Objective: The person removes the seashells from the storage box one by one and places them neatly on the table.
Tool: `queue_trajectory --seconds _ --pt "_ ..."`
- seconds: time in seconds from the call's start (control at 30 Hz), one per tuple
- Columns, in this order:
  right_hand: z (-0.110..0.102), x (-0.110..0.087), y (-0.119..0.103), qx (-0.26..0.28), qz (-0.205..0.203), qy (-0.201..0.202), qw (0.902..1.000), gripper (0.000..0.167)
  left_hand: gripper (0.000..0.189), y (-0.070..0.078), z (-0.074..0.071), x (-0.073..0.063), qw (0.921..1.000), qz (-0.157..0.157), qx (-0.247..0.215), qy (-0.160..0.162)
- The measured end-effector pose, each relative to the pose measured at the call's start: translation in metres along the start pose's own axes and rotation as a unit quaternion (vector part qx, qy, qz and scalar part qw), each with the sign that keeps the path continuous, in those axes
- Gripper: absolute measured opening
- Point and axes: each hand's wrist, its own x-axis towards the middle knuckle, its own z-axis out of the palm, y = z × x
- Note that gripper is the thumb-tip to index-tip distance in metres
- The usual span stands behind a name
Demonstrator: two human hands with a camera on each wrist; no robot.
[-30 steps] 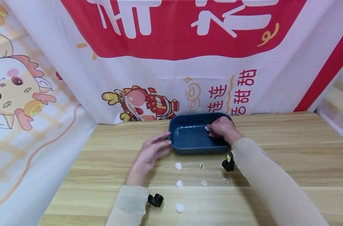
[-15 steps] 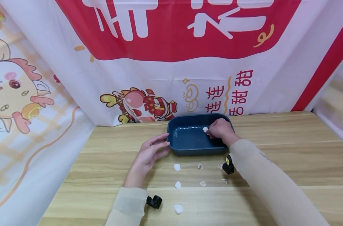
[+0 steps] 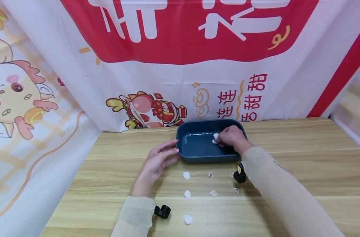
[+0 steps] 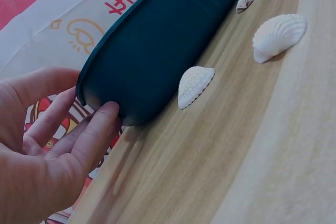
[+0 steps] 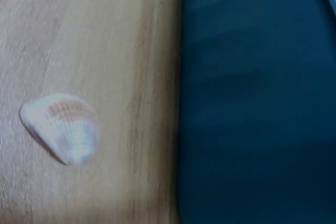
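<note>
A dark blue rectangular bin [image 3: 197,159] stands at the back of the wooden table. My left hand [image 3: 156,161] rests its fingertips against the bin's left end, fingers fairly straight; the left wrist view shows the fingers [image 4: 97,129] touching the outer wall. Inside the bin's right half is my right hand [image 3: 231,135], pinching a white seashell [image 3: 214,141] at its fingertips. Just behind that lies another white shell [image 3: 216,135] on the bin floor, partly covered by the hand. In the right wrist view the bin's wall [image 5: 257,103] hides the right hand.
White shells [image 3: 186,175] form a column in front of the bin's left part. Smaller brownish shells [image 3: 213,193] lie farther right, one partly behind the right wrist's black camera [image 3: 240,176]. A printed cloth [image 3: 168,75] hangs behind the bin.
Inside the bin, my right hand has shifted slightly toward the near side. Two white shells now show apart by its fingertips, where one showed a second ago. My left hand stays put.
</note>
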Motion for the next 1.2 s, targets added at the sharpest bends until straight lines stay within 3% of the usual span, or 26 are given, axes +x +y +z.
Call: queue_trajectory --seconds 0.33,0.7,1.2 --pt "0.0018 0.0002 0.0009 -0.019 0.001 0.008 0.9998 0.022 0.049 0.0009 0.0010 -0.0007 1.0000 0.001 -0.002 -0.003" --pt "0.0024 0.0025 -0.0005 -0.080 -0.022 -0.001 0.9965 0.025 0.050 -0.0007 0.0002 -0.0012 1.0000 0.000 -0.005 -0.003" --pt "0.0011 0.0015 0.0035 -0.044 -0.053 -0.030 0.9972 0.021 0.049 -0.0019 -0.0011 -0.0007 0.9999 0.005 -0.010 -0.010"
